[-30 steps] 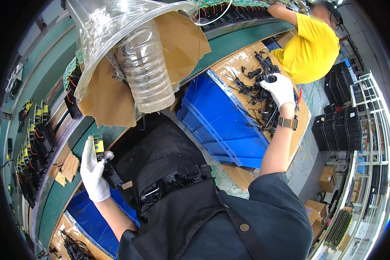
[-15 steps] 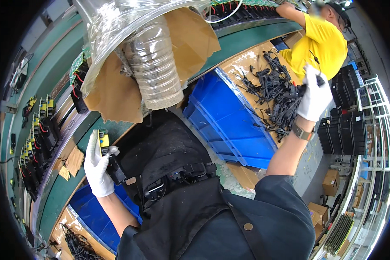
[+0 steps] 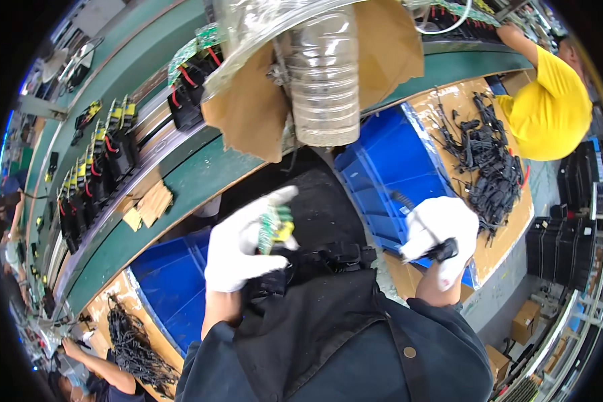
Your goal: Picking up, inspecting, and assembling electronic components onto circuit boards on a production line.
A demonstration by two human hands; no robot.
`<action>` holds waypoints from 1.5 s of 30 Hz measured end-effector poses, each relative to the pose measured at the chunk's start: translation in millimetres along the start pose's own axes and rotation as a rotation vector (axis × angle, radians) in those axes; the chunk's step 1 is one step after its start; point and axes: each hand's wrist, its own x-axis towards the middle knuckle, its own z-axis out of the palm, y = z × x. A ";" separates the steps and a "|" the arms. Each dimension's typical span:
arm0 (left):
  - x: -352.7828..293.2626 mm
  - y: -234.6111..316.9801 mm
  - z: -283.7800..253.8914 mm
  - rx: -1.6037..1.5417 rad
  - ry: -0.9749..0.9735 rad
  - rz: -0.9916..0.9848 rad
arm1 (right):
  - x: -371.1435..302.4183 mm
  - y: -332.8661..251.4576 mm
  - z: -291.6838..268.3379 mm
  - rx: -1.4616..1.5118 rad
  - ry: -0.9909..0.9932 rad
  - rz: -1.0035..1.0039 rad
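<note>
In front of my apron, my white-gloved left hand point(image 3: 231, 251) grips a small circuit board point(image 3: 269, 229), green with a yellow part. Blur hides some of its detail, and a dark part below it blends into the apron. To the right, over the edge of a blue bin point(image 3: 395, 174), my gloved right hand point(image 3: 449, 231) is closed on a black cable point(image 3: 442, 250). A dark plug-like end of it shows by the palm, and a thin end sticks out beyond the fingers. The two hands are apart.
Tangled black cables point(image 3: 482, 161) lie on a cardboard-topped surface at right, more cables point(image 3: 130, 345) at lower left. A row of black units with yellow parts point(image 3: 100, 161) stands on the green bench point(image 3: 194, 167). A clear plastic bottle point(image 3: 325, 80) hangs ahead. A person in yellow point(image 3: 549, 107) works at right.
My right hand has come down and inward from above the cable pile with the cable. My left hand has moved right with the circuit board, in front of my body. The view has shifted left.
</note>
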 end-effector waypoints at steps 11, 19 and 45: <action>-7.6 13.3 12.6 -0.057 -0.230 0.112 | 29.3 23.3 53.8 -0.310 -0.577 0.295; -8.5 14.7 20.7 0.115 -0.238 0.117 | 18.5 33.2 60.8 -0.395 -0.636 0.365; -7.9 -4.3 4.6 -0.244 -0.086 0.034 | 29.1 16.2 67.8 -0.834 -0.131 0.060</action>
